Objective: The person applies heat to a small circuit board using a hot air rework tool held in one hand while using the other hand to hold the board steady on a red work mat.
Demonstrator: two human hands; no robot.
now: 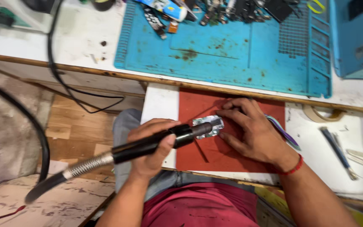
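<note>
My left hand (pixel 150 145) grips a black hot-air wand (pixel 156 143) with a coiled metal spring and hose trailing to the lower left. Its nozzle points right at a small piece wrapped in silver foil (pixel 209 125) lying on a red mat (pixel 198 155). My right hand (pixel 253 132) lies flat on the red mat, fingertips pressing on the foil-wrapped piece from the right. A red thread bracelet circles that wrist. Thin coloured wires (pixel 284 132) poke out from under the right hand.
A blue work mat (pixel 232 50) with tools and tubes heaped along its far edge lies on the white bench. A blue box (pixel 358 38) stands at the top right. Tweezers (pixel 337 151) and a tape roll (pixel 320 114) lie right of the red mat. Black cables (pixel 59 71) hang at left.
</note>
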